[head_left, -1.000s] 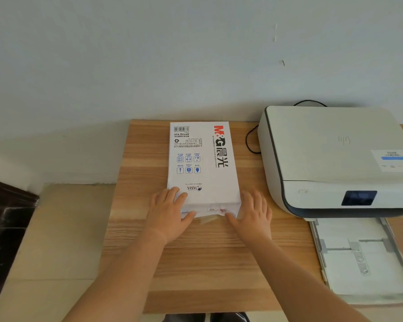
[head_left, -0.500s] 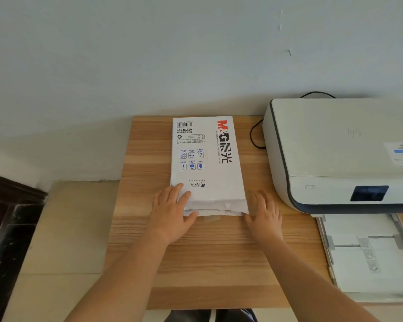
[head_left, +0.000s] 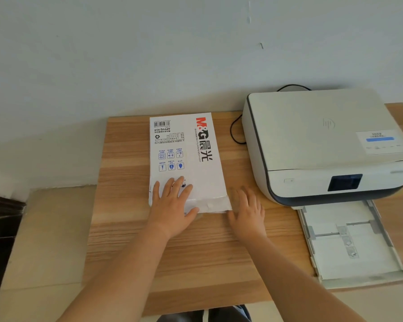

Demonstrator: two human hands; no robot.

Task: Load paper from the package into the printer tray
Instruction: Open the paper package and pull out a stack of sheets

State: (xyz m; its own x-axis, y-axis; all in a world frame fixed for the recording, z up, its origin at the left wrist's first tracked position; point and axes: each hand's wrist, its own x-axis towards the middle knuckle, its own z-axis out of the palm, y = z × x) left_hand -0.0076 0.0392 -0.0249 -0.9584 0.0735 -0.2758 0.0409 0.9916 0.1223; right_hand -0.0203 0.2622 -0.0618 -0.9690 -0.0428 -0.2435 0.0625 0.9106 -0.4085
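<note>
A person's left hand [head_left: 172, 205] has slid flat, fingers spread, onto the paper package [head_left: 186, 163] left of the printer [head_left: 323, 145]; right hand [head_left: 248, 209] rests open beside it, package unopened, tray [head_left: 382, 273] waiting.

The scene is evenly lit by soft, daylight-like light, possibly from the right. A broad diagonal shadow is cast across the wall [head_left: 56, 94]. Straight edges of the table [head_left: 219, 263] are bowed by wide-angle distortion. The right hand [head_left: 248, 211] is smeared by slight motion blur.
</note>
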